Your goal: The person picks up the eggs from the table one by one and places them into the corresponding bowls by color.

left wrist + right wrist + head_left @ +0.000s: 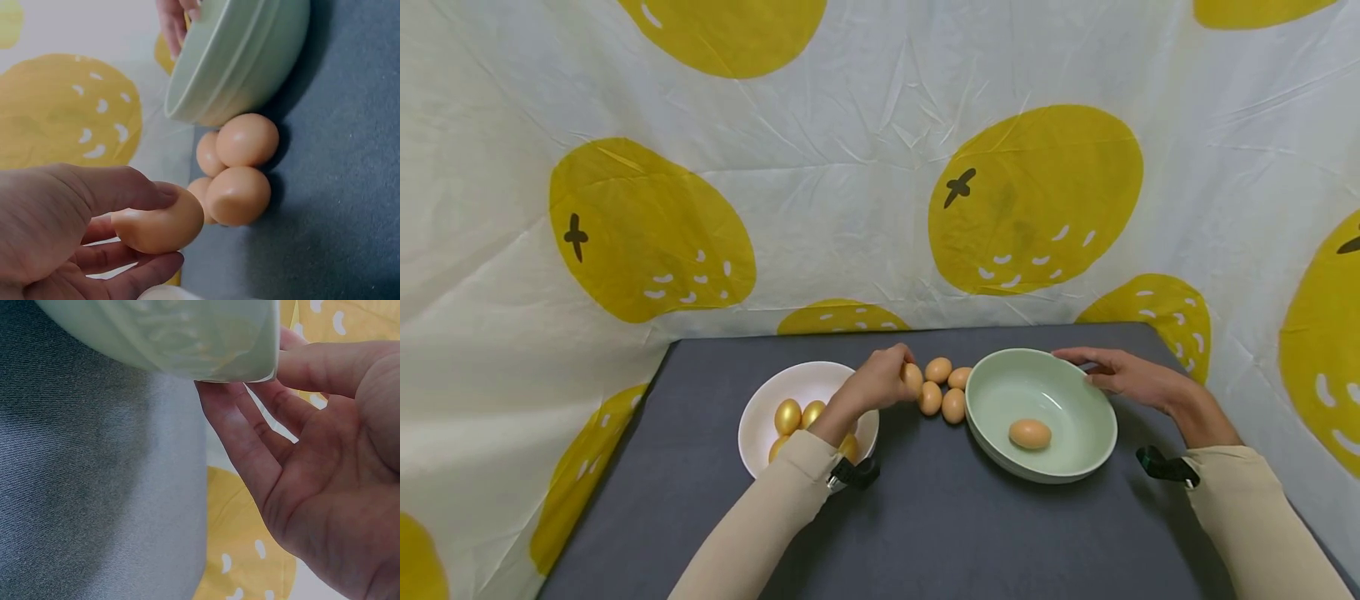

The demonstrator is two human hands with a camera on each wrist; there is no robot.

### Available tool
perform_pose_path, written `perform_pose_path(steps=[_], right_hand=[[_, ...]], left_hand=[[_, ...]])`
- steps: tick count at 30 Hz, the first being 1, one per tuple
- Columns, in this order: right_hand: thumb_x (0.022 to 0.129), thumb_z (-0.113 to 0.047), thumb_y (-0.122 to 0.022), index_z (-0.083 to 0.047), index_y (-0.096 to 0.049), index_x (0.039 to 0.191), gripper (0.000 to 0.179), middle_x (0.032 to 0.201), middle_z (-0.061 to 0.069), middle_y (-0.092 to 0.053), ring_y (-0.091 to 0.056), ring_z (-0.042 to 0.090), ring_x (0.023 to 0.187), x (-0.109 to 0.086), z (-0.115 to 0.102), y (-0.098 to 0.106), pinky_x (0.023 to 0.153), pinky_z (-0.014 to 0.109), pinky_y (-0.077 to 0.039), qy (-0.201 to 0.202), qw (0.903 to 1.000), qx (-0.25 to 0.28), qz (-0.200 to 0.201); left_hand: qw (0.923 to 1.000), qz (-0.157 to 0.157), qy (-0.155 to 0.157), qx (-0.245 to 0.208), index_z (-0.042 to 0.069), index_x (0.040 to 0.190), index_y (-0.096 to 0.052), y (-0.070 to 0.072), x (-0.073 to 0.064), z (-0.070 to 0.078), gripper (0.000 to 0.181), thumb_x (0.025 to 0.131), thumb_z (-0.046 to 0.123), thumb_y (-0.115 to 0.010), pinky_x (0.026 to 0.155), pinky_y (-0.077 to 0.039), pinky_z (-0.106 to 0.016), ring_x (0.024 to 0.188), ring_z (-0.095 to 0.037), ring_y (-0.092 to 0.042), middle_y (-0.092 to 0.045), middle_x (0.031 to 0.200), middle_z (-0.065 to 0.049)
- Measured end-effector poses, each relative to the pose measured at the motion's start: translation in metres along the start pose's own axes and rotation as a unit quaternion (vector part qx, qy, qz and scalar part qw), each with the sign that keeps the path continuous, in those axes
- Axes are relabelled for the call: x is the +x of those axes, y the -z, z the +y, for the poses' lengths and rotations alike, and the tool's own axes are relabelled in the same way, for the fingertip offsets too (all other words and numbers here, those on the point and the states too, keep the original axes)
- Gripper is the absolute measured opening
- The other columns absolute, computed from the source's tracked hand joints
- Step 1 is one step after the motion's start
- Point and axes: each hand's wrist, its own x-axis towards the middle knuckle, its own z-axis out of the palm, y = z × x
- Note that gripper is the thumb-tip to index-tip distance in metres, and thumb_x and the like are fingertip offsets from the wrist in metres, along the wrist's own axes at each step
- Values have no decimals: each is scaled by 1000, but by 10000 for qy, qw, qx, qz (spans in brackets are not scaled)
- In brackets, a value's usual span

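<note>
My left hand (880,379) pinches a brown egg (164,219) between thumb and fingers, beside a cluster of several brown eggs (953,406). At its far right side, the pale green bowl (1086,408) is held by my right hand (1120,375), with the thumb at the rim and the fingers against the outer wall in the right wrist view. One brown egg (1030,434) lies inside this bowl. Under my left forearm stands a white bowl (756,417) with several golden eggs (787,416), partly hidden by the wrist and sleeve.
A dark grey cloth covers the table (940,533). Behind and around it hangs a white curtain (850,225) printed with large yellow fruit. The egg cluster sits between the two bowls, close against the green one.
</note>
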Motion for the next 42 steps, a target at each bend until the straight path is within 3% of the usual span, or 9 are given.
perform_pose_path(steps=[7,16,26,35,42], right_hand=[[105,-10,-53,-7,-40,155,52,149,22,-48,-59,23,120,0,2,0,89,27,-52,18,10000,5,-44],[105,-9,-53,-10,-40,156,53,151,21,-46,-59,26,122,2,1,1,90,26,-52,-129,9999,41,-90],[104,-9,-53,-9,-41,155,53,152,20,-46,-58,20,122,2,1,1,91,25,-51,-100,9999,74,-105],[105,-9,-53,-7,-39,156,53,151,23,-45,-59,20,121,1,0,1,91,25,-51,-27,9998,95,-150],[105,-10,-53,-7,-39,156,53,150,22,-47,-58,20,122,1,0,1,91,25,-51,-8,9999,44,-132]], left_hand=[[9981,110,177,-584,10,125,-58,1,-5,6,44,87,21,-78,82,-51,-34,93,-17,-61,-65,112,-5],[9949,339,188,-928,12,125,-61,1,-12,15,45,86,21,-82,88,-51,-35,102,-19,-61,-65,116,-4],[9868,660,3,-1479,10,127,-63,-7,-16,24,49,84,20,-84,86,-54,-32,106,-20,-64,-66,120,-4],[9794,546,-278,-1926,9,129,-65,-18,-17,37,49,83,14,-82,83,-54,-26,105,-20,-67,-67,122,-3],[9757,541,-293,-2104,7,131,-62,-31,-15,47,54,82,13,-84,82,-54,-23,104,-18,-67,-66,120,-6]])
